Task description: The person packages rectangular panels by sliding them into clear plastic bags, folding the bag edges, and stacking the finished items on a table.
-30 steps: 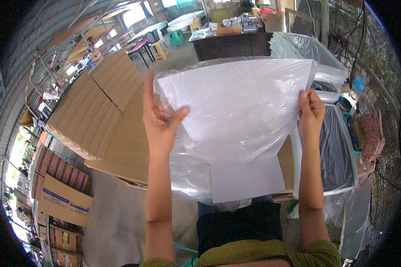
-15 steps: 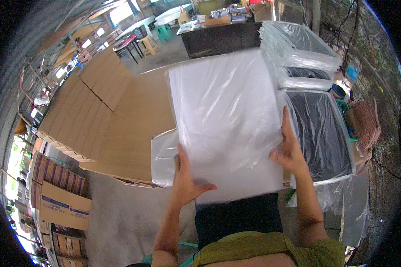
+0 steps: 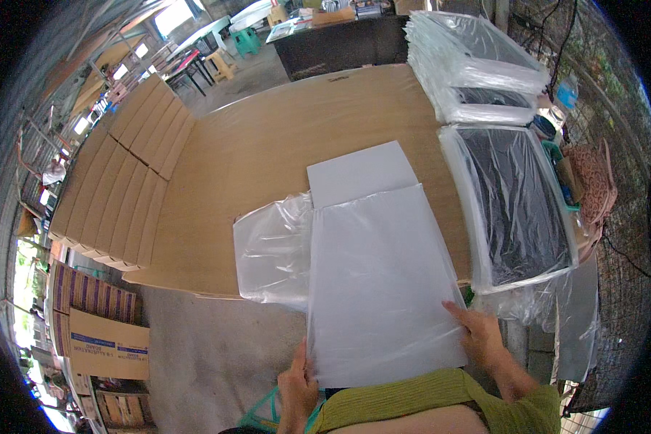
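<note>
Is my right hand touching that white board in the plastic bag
Touching. The head view shows the right hand lying flat with fingers spread on the near right corner of the bagged white board.

Clear plastic bag (image 3: 383,282), held up spread in the air a second ago, now lies flat at the desk's (image 3: 267,159) near edge, over a white sheet (image 3: 358,173) that sticks out past its far end. Left hand (image 3: 296,387) has dropped from the bag's upper corner to its near left corner. Right hand (image 3: 481,336) has come down too, fingers flat on the near right part.
</note>
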Demonstrator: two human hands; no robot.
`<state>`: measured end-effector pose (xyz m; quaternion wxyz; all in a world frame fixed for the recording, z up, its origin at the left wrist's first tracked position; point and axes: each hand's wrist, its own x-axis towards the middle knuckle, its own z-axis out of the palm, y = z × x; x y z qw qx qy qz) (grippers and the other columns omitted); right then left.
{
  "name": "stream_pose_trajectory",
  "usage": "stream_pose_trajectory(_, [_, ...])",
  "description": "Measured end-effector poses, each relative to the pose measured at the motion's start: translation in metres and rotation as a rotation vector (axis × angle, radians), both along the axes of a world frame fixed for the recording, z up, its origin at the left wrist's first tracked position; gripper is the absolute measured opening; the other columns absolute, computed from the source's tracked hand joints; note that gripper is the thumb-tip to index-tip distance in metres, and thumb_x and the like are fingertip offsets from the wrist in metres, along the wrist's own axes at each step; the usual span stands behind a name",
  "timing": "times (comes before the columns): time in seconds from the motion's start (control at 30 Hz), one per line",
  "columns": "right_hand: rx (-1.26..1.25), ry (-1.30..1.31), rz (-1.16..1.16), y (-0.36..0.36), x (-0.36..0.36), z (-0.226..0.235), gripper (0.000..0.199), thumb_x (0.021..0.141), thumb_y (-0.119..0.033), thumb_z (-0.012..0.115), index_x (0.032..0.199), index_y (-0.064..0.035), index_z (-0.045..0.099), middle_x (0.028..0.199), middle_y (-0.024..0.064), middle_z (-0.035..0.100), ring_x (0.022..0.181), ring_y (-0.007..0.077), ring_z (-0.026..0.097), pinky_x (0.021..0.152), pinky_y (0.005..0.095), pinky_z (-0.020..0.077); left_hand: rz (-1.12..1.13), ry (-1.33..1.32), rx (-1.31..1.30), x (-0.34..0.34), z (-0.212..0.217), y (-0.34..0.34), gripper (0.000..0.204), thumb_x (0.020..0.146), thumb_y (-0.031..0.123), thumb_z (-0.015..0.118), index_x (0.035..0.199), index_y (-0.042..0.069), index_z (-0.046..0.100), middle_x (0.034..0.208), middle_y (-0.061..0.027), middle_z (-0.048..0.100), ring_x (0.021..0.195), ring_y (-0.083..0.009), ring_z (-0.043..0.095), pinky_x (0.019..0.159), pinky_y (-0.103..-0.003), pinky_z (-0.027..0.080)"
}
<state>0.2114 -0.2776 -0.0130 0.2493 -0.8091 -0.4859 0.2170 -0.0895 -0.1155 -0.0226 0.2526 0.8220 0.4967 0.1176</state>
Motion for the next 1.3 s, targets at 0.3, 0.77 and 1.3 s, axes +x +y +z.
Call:
stream_pose_trajectory(0.3, [0.027, 0.330, -0.080, -0.056, -0.020, 0.020, 0.054, 0.065, 0.006, 0.058, 0.115, -0.0139, 0.063, 0.091, 0.0153, 0.066, 0.078, 0.0259, 0.066, 0.072, 0.0336, 0.0520, -0.010, -0.587, -0.492, -0.032, -0.004, -0.034, 0.043, 0.088, 0.019, 0.056, 0.127, 0.002, 0.050, 0.104, -0.0181, 0.056, 0.085, -0.0286, 0.058, 0.075, -0.037, 0.047])
stream_pose_trajectory(0.77, [0.541, 0.017, -0.217, -0.038, 0.035, 0.051, 0.031, 0.067, 0.004, 0.058, 0.093, -0.0071, 0.070, 0.078, 0.0110, 0.065, 0.068, 0.0239, 0.060, 0.061, 0.0323, 0.0481, -0.234, -0.464, 0.570, 0.058, -0.026, -0.001, 0.025, 0.077, 0.001, 0.067, 0.100, 0.010, 0.069, 0.083, -0.0117, 0.068, 0.067, -0.0210, 0.066, 0.053, -0.030, 0.049])
stream_pose_trajectory(1.3, [0.680, 0.007, -0.882, -0.153, 0.183, -0.029, 0.021, 0.085, 0.004, 0.048, 0.093, 0.0020, 0.067, 0.068, 0.0023, 0.056, 0.056, 0.0083, 0.047, 0.053, 0.0219, 0.0399, -0.750, -0.672, 0.677, 0.292, -0.055, -0.043, 0.044, 0.069, 0.021, 0.069, 0.113, 0.026, 0.065, 0.088, 0.0002, 0.052, 0.079, -0.0200, 0.050, 0.072, -0.037, 0.040])
